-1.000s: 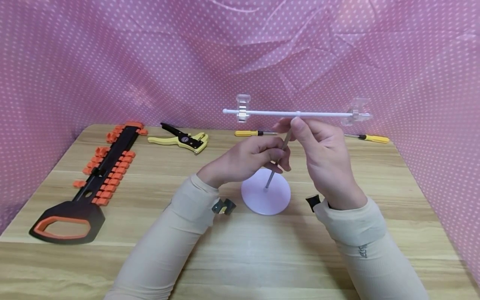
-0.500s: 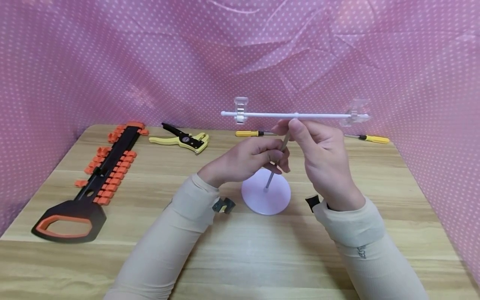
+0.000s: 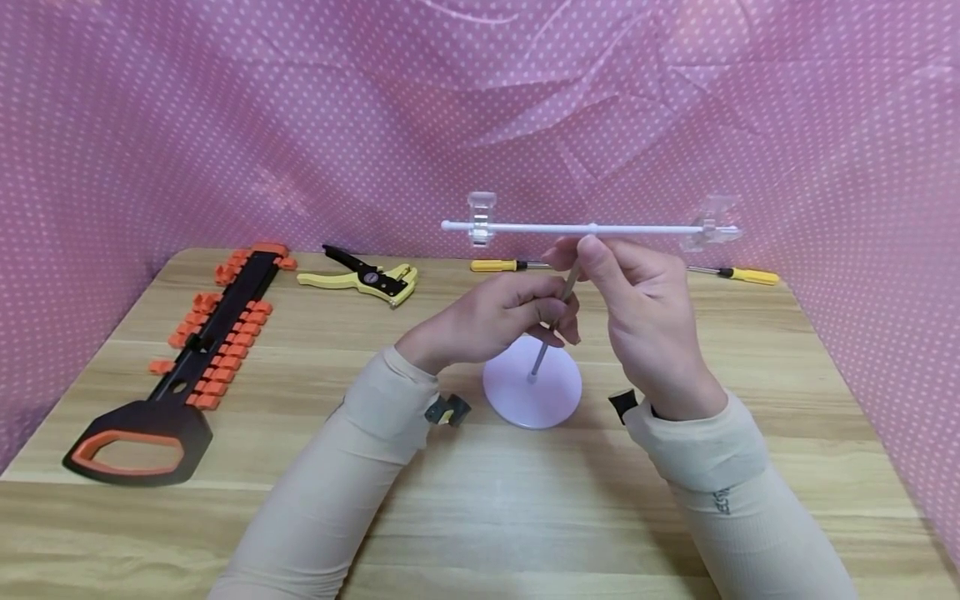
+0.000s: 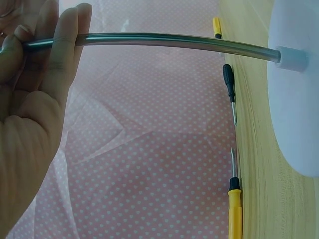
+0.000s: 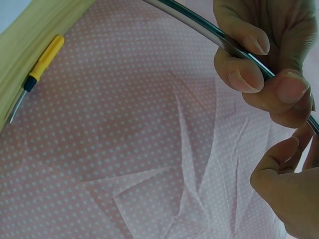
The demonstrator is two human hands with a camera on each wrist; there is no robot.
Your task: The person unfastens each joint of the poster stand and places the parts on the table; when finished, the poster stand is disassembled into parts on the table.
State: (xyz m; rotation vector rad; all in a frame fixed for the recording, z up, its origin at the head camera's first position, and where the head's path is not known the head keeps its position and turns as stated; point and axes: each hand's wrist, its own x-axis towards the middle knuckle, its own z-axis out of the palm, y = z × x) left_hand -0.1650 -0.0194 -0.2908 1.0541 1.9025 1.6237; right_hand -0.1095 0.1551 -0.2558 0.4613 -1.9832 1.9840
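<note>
A stand has a round white base (image 3: 517, 408), a thin metal pole (image 3: 539, 362) and a white crossbar (image 3: 540, 227). Clear plastic clips sit near both crossbar ends, one at left (image 3: 482, 218) and one at right (image 3: 707, 227). My left hand (image 3: 510, 317) grips the pole partway up, fingers curled round it; in the right wrist view its fingertips (image 5: 246, 77) wrap the metal. Just under the crossbar, my right hand (image 3: 656, 312) pinches the top of the pole between thumb and fingers. The left wrist view shows the pole (image 4: 164, 41) running into a white collar (image 4: 291, 59) on the base.
Yellow-handled wire strippers (image 3: 363, 279) lie at back left. Left of them is a black rack (image 3: 225, 308) with orange clips and a looped handle. Along the back edge lie yellow screwdrivers (image 3: 493, 266) and a black-handled one (image 4: 229, 79). Pink dotted cloth (image 3: 375, 125) hangs behind.
The crossbar has shifted very slightly to the left. Both hands keep their holds on the pole.
</note>
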